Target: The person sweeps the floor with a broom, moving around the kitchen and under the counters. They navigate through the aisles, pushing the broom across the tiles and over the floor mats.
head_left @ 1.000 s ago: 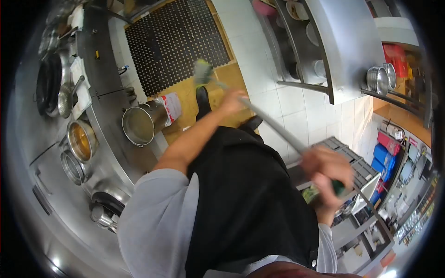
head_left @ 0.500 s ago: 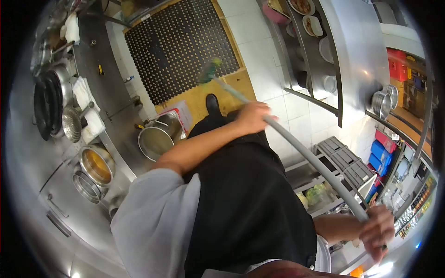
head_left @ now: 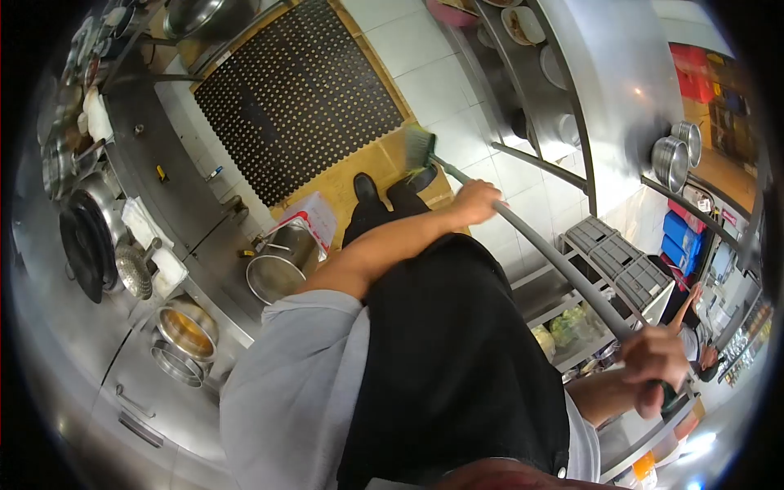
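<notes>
A broom with a grey handle (head_left: pixel 563 265) slants across my body. Its green, bristled head (head_left: pixel 420 149) is near my dark shoes, at the edge of the cardboard on the floor. My left hand (head_left: pixel 476 202) is closed around the lower part of the handle. Near the handle's upper end, my right hand (head_left: pixel 655 366) is wrapped round it, with the green end tip showing below the fingers.
A black rubber mat (head_left: pixel 298 90) with holes lies on cardboard (head_left: pixel 314 189). To the left, a steel counter (head_left: pixel 175 175) has a big pot (head_left: pixel 276 276) beside it. Steel shelving with dishes (head_left: pixel 523 26) and grey crates (head_left: pixel 616 257) stand right. Another person (head_left: pixel 704 347) is at far right.
The broom head has swung right, off the mat towards my shoes. My left hand has shifted slightly right, and my right hand slightly up. A second shoe and another person now show.
</notes>
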`<state>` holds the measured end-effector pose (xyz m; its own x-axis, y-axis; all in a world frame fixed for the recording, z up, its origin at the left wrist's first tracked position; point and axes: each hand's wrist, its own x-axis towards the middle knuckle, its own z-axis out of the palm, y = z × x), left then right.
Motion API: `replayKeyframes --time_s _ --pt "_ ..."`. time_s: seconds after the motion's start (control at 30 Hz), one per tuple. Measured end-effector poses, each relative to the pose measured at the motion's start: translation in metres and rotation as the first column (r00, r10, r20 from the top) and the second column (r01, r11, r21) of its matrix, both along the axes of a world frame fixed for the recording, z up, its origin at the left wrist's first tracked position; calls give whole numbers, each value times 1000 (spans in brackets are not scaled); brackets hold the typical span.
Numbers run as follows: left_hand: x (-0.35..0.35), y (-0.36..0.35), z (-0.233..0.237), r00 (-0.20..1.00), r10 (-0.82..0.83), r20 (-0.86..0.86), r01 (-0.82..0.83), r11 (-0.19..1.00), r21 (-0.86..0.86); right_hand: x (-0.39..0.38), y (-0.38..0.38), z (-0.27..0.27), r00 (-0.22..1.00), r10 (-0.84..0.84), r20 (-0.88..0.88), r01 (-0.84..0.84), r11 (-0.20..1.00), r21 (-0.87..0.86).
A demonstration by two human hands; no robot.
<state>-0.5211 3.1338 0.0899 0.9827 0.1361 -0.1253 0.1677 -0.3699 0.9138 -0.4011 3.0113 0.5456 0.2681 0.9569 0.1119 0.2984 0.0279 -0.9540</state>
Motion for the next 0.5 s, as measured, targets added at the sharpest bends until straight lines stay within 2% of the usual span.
replayKeyframes --time_s 0.07,0.17,0.23,0.27,0.3,0.33,0.37,0.4,0.43,0.47,0.5 --pt "10 -6 35 997 -53 49 54 998 -33 11 -31 23 999 -35 16 34 996 87" --pt "-8 16 53 982 -87 166 89 996 -6 33 -57 45 997 -4 72 -6 991 131" --pt "-39 52 66 995 -30 97 34 999 -41 59 -59 36 937 327 -123 -293 927 236" --pt "-57 75 77 983 106 151 -105 994 -14 68 -48 16 932 324 -162 -274 923 272" --pt "-82 95 61 982 170 84 -180 975 129 61 -36 -12 925 324 -201 -255 918 305" --pt "-105 125 63 972 236 -13 -230 954 194 13 -17 -51 887 -90 -452 266 901 342" --pt "-136 149 42 915 400 -43 -384 900 206 0 11 -82 755 -109 -646 317 924 215" --pt "-163 179 28 881 468 -74 -410 832 373 24 66 -114 857 223 -464 -88 952 294" --pt "-199 210 -10 805 587 -88 -510 760 402 -4 101 -135 812 55 -581 31 990 136" --pt "-233 239 -41 687 711 -150 -564 652 507 -20 133 -169 843 108 -527 -102 994 41" --pt "-284 277 -91 679 722 -135 -541 616 573 -47 161 -196 844 120 -523 -182 981 -68"
